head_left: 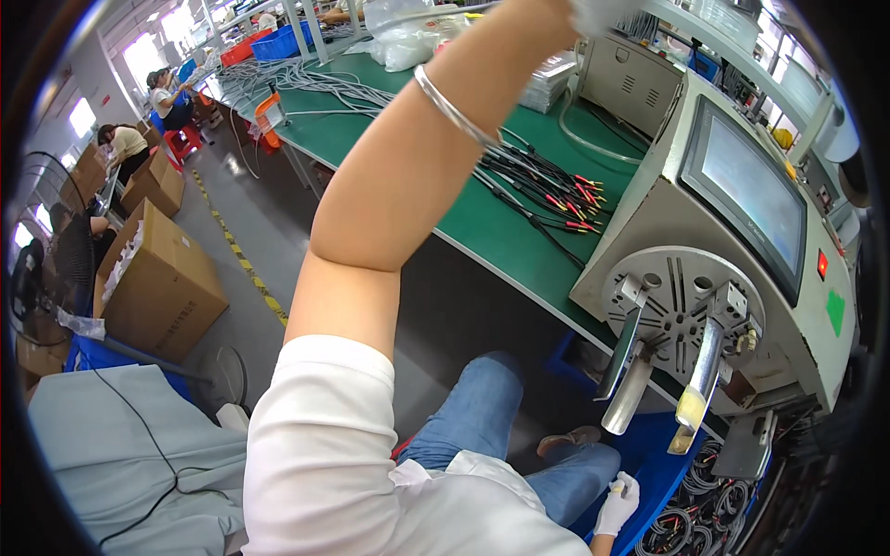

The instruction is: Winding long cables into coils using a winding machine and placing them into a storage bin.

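My left arm stretches up across the middle, a silver bangle [454,109] on the forearm. At the top edge my left hand [604,13], in a white glove, is blurred and partly cut off, so its fingers cannot be read. Low on the right, my white-gloved right hand [618,503] hangs beside my knee and a blue bin [649,449]. Its fingers are loosely bent and apart, with nothing visible in them. Above it, a round slotted metal disc [663,320] with several projecting metal prongs is mounted on a cream machine with a touchscreen [751,185].
A green-topped table [473,218] carries grey cables [348,91] and a bundle with red and black plugs [577,199]. Coiled cables [686,519] lie in the blue bin. Leftward are a large carton [167,287], grey cloth [120,445] and two seated people farther back.
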